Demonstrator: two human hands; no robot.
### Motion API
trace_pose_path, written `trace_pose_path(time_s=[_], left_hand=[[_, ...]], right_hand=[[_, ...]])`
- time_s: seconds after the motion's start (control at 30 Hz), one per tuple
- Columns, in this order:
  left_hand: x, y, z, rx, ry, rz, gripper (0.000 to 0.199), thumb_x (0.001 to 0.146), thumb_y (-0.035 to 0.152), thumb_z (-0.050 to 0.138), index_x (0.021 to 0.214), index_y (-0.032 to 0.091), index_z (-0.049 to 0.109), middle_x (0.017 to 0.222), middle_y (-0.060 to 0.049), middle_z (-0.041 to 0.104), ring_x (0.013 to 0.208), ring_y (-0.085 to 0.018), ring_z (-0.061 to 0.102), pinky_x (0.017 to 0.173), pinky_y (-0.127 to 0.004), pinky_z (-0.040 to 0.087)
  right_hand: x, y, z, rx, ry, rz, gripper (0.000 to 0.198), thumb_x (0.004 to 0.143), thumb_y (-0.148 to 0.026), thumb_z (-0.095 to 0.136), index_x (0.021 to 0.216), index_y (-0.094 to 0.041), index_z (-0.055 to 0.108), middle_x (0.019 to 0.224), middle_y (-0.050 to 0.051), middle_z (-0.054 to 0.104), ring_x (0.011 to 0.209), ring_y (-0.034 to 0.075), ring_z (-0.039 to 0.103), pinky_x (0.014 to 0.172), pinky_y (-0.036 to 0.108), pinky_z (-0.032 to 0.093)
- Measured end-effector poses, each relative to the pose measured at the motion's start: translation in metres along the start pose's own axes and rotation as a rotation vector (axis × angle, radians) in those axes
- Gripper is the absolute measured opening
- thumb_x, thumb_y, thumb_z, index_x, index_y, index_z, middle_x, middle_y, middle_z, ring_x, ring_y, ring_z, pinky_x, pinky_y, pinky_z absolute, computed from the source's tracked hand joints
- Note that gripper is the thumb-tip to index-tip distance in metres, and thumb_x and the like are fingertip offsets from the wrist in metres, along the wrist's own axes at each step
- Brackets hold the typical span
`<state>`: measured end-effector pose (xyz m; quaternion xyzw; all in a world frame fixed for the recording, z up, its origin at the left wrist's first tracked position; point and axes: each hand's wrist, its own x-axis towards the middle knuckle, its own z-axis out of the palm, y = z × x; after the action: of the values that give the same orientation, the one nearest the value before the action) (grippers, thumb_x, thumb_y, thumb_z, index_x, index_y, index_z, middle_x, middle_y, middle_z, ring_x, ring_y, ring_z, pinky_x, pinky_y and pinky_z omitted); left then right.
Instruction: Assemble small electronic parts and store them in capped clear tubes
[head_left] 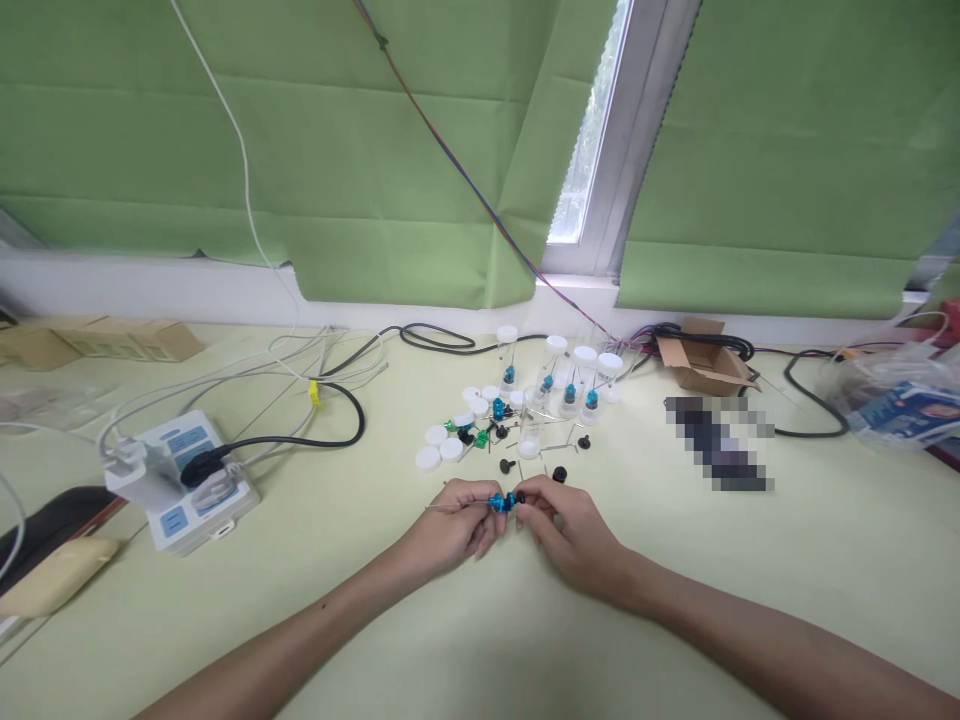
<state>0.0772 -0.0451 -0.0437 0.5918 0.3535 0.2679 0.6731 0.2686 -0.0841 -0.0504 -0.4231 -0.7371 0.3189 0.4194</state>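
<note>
Near the front of the table, a small blue metal fitting [498, 502] with a thin metal rod is pinched in my left hand [459, 522]. The rod points left past the fingers. The fingertips of my right hand [571, 528] close on a small black knob [519, 498] at the fitting's right end. Just beyond my hands lie a black thumbscrew [508, 466] and a ribbed black knob [559, 474]. A clear tube [529, 440] stands behind them. Around it are loose white caps [428, 458], a green fitting [481, 439] and thin metal rods.
Several capped clear tubes [570, 385] holding blue fittings stand farther back. To the left is a power strip [176, 480] with plugs and cables. An open cardboard box [701, 365], a pixelated dark object [716, 445] and a plastic bag [892, 400] sit on the right.
</note>
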Motion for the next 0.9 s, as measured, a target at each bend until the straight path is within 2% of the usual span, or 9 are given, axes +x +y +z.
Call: trace_pose_path(time_s=[0.23, 0.4, 0.63, 0.8, 0.9], left_hand=[[-0.0013, -0.0005, -0.0003, 0.104, -0.038, 0.049, 0.023, 0.080, 0.016, 0.041, 0.064, 0.017, 0.058, 0.044, 0.004, 0.046, 0.040, -0.009, 0.036, 0.044, -0.022, 0.026], [-0.0029, 0.0041, 0.0012, 0.139, -0.047, 0.108, 0.023, 0.075, 0.010, 0.041, 0.060, 0.016, 0.057, 0.049, 0.003, 0.049, 0.043, -0.009, 0.040, 0.047, -0.024, 0.031], [-0.0053, 0.0059, 0.0042, 0.240, -0.068, 0.149, 0.027, 0.077, 0.007, 0.039, 0.059, 0.016, 0.058, 0.059, 0.001, 0.053, 0.049, -0.010, 0.047, 0.053, -0.024, 0.037], [-0.0069, 0.0053, 0.0058, 0.286, -0.124, 0.204, 0.029, 0.073, 0.003, 0.037, 0.061, 0.015, 0.060, 0.070, -0.003, 0.061, 0.062, -0.012, 0.055, 0.055, -0.024, 0.037], [-0.0073, 0.0067, 0.0067, 0.300, -0.144, 0.217, 0.030, 0.071, 0.002, 0.036, 0.061, 0.015, 0.062, 0.068, -0.003, 0.060, 0.065, -0.013, 0.056, 0.055, -0.023, 0.036]], right_hand=[[0.0022, -0.0011, -0.0020, -0.043, -0.040, -0.025, 0.026, 0.100, -0.025, 0.042, 0.078, -0.020, 0.057, 0.065, -0.002, 0.059, 0.056, 0.012, 0.052, 0.061, 0.024, 0.042], [0.0028, -0.0019, -0.0026, -0.065, -0.069, -0.042, 0.042, 0.104, -0.029, 0.035, 0.066, -0.020, 0.051, 0.059, -0.002, 0.055, 0.054, 0.012, 0.049, 0.062, 0.025, 0.041], [0.0034, -0.0005, -0.0025, -0.046, -0.086, -0.024, 0.049, 0.105, -0.034, 0.030, 0.061, -0.021, 0.048, 0.057, -0.002, 0.053, 0.053, 0.012, 0.049, 0.061, 0.025, 0.040], [0.0027, 0.0005, -0.0023, -0.021, -0.086, -0.011, 0.052, 0.106, -0.034, 0.027, 0.059, -0.021, 0.047, 0.056, -0.001, 0.052, 0.053, 0.012, 0.051, 0.060, 0.025, 0.041], [0.0019, 0.0023, -0.0014, 0.002, -0.085, 0.004, 0.053, 0.106, -0.035, 0.028, 0.058, -0.021, 0.047, 0.054, -0.002, 0.052, 0.052, 0.012, 0.053, 0.061, 0.024, 0.043]])
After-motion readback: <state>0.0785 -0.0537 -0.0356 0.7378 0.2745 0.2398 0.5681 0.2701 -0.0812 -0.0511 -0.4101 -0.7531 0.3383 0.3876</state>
